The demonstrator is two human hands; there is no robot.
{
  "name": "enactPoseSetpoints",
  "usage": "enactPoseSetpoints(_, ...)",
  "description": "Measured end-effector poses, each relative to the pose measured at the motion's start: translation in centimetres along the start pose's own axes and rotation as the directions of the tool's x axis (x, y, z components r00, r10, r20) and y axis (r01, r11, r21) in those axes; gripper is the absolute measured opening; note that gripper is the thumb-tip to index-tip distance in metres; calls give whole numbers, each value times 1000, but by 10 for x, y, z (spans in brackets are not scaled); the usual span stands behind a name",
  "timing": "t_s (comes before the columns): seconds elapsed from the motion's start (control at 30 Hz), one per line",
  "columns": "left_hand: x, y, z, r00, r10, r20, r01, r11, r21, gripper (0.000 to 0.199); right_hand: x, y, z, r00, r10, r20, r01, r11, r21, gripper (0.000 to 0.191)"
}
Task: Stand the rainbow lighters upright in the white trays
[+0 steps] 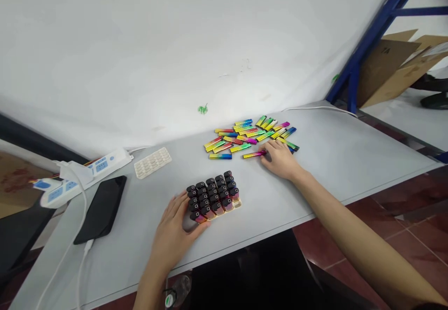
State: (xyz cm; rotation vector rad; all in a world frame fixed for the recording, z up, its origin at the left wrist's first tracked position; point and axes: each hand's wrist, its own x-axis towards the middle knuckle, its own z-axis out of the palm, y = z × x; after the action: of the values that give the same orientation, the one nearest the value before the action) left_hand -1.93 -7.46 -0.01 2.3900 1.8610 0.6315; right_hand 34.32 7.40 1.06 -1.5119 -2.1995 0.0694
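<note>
Rows of black-topped, colourful lighter-like pieces [212, 196] stand upright in a pale tray [237, 204], whose front right slot shows bare. My left hand [177, 228] wraps the tray's left side, fingers behind the left edge and thumb along the front. Farther back, a loose pile of flat, shiny multicoloured pieces [240, 138] lies near the wall. At the pile's front right, my right hand [279, 157] has its fingertips closed on the end of a yellow and magenta piece [252, 155] lying on the table.
A second pale slotted tray [153, 162] lies at the left, beside a white power strip [101, 170]. A black phone [101, 210] with a white cable rests nearer the left edge. Cardboard boxes [392, 67] stand beyond the blue frame [364, 39] at the right.
</note>
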Motion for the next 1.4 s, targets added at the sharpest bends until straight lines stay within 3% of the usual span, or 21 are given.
enactPoseSetpoints(0.17, 2, 1, -2, 1000, 16, 2, -16, 1000, -3, 60, 0, 1, -2, 1000, -26, 2, 25, 983, 181, 18)
enactPoseSetpoints(0.27, 2, 1, -1, 1000, 16, -3, -16, 1000, -3, 60, 0, -3, -7, 996, 78, -42, -53, 909, 412, 15)
enactPoseSetpoints(0.33, 1, 0, 0, 1000, 8, -6, -8, 1000, 1, 60, 0, -8, -11, 983, 180, -36, -120, 781, 613, 20)
enactPoseSetpoints(0.43, 1, -1, 1, 1000, -4, 0, 4, 1000, -1, 61, 0, -14, -16, 950, 305, 67, -213, 476, 853, 31)
enactPoseSetpoints(0.5, 1, 0, 1, 1000, -11, 4, 11, 1000, -7, 61, -1, -17, -17, 922, 360, 142, -255, 291, 922, 37)
enactPoseSetpoints(0.57, 0, 0, 0, 1000, -11, 6, 11, 1000, -14, 61, -1, -19, -18, 901, 390, 188, -274, 177, 945, 39)
enactPoseSetpoints(0.63, 0, 0, 0, 1000, -6, 4, 6, 1000, -20, 61, -1, -19, -19, 892, 400, 210, -280, 123, 952, 40)
enactPoseSetpoints(0.9, 0, -2, 2, 1000, -4, 6, 4, 1000, 8, 62, 0, -17, -16, 845, 464, 265, -340, 84, 937, 61)
enactPoseSetpoints(1.4, -2, -4, 5, 999, -37, 5, 37, 999, 11, 63, 1, -16, -10, 828, 500, 254, -352, 109, 930, 55)
